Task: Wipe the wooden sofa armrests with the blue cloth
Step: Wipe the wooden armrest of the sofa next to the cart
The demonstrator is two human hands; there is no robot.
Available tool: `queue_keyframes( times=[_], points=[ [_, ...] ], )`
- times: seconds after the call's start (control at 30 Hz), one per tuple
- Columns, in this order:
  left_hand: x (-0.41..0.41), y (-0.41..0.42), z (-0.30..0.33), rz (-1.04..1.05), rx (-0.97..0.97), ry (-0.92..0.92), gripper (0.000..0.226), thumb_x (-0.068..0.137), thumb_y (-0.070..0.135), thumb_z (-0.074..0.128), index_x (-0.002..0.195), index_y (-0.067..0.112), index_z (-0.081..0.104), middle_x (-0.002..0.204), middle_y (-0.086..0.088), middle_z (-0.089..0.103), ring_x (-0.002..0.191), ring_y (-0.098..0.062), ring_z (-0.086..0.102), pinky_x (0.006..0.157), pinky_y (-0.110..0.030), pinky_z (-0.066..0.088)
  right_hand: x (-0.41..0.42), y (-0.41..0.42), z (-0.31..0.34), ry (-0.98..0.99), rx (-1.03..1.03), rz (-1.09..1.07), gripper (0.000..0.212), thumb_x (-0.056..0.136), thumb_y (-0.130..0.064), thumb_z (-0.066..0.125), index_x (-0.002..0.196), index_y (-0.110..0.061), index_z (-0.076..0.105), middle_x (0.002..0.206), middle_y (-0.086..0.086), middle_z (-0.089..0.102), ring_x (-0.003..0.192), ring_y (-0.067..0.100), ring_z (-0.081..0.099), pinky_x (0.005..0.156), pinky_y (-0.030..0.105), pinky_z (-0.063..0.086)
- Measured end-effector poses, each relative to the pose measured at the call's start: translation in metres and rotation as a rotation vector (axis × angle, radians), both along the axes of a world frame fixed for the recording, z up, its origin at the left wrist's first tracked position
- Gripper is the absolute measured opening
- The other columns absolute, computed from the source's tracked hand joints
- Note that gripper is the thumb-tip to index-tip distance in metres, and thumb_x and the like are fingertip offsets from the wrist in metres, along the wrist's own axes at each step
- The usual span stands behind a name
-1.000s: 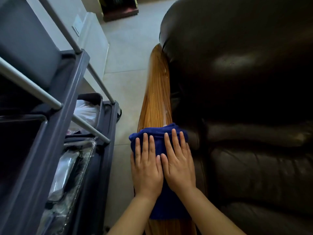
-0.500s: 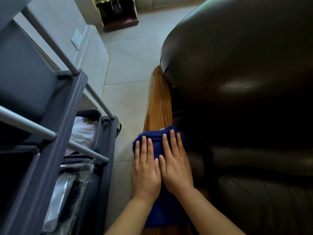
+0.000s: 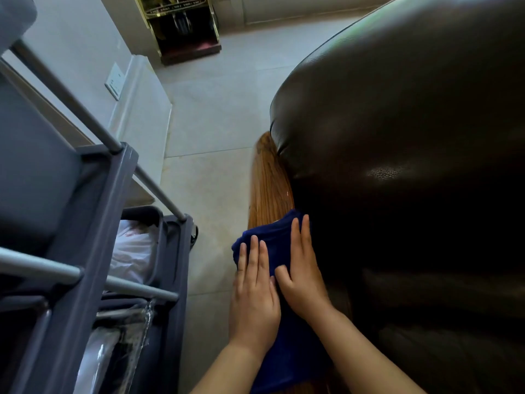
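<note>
Blue cloth (image 3: 272, 237) flat under both hands

Pale tiled floor (image 3: 216, 115) stretches ahead of the hands. A grey cart (image 3: 93, 223) stands to their left. A dark leather sofa (image 3: 412, 166) rises on their right.

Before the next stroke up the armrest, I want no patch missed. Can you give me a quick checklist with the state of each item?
1. Both hands on the cloth: ok. Left hand and right hand press flat on the blue cloth.
2. Cloth on the wood: ok. It covers the armrest under the hands.
3. Path ahead free: ok. Bare wood runs to the far tip, nothing on it.
4. Sofa cushion clear of the cloth: cannot tell. The right fingertips sit at its edge.
5. Cart out of the way: ok. Floor separates it from the armrest.
</note>
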State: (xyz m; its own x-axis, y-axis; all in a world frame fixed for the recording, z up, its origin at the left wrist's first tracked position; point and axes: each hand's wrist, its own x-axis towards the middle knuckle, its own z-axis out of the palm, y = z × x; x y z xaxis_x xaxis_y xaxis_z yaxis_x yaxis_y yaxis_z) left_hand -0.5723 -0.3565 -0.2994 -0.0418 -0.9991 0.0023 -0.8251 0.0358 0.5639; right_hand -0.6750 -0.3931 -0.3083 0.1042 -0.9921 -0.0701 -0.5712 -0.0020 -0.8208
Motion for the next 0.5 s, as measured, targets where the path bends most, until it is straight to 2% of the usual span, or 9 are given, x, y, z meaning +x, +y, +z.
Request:
queue_keyframes(
  times=[0.1, 0.27, 0.4, 0.5],
  points=[
    [-0.001, -0.001, -0.001, -0.015, 0.003, -0.023, 0.058, 0.092, 0.024, 0.023, 0.143, 0.021, -0.006, 0.154, 0.008, -0.010, 0.142, -0.008, -0.015, 0.117, -0.029, -0.001, 0.001, -0.010, 0.002, -0.019, 0.001, -0.015, 0.089, 0.074, -0.014, 0.042, 0.136, -0.040, -0.017, 0.142, -0.027, -0.027, 0.130, -0.015, -0.024, 0.104, 0.003, -0.011],
    [0.000, -0.001, -0.001, -0.007, 0.009, -0.006, 0.057, 0.090, 0.032, 0.012, 0.142, 0.022, -0.009, 0.154, 0.008, -0.012, 0.142, -0.006, -0.016, 0.117, -0.027, -0.002, 0.004, -0.023, 0.007, 0.078, -0.111, 0.079, 0.085, 0.072, -0.013, 0.039, 0.142, -0.025, -0.008, 0.151, -0.011, -0.010, 0.139, -0.004, -0.016, 0.111, 0.014, -0.013],
    [0.001, -0.002, 0.000, 0.032, 0.002, 0.087, 0.063, 0.096, 0.023, 0.032, 0.141, 0.025, -0.012, 0.151, 0.014, -0.016, 0.141, -0.003, -0.013, 0.115, -0.022, 0.000, 0.001, -0.037, 0.011, 0.226, -0.262, 0.210, 0.075, 0.073, -0.018, 0.037, 0.146, -0.021, 0.019, 0.154, -0.009, 0.013, 0.139, -0.004, -0.006, 0.112, 0.018, -0.013],
    [0.002, -0.002, 0.000, 0.043, -0.012, 0.105, 0.066, 0.096, 0.022, 0.036, 0.139, 0.025, -0.014, 0.151, 0.012, -0.014, 0.140, -0.001, -0.011, 0.111, -0.013, -0.005, -0.002, -0.039, 0.011, 0.179, -0.293, 0.236, 0.067, 0.074, -0.016, 0.037, 0.140, -0.024, 0.035, 0.151, -0.007, 0.029, 0.139, -0.003, 0.005, 0.114, 0.021, -0.009]
  ],
)
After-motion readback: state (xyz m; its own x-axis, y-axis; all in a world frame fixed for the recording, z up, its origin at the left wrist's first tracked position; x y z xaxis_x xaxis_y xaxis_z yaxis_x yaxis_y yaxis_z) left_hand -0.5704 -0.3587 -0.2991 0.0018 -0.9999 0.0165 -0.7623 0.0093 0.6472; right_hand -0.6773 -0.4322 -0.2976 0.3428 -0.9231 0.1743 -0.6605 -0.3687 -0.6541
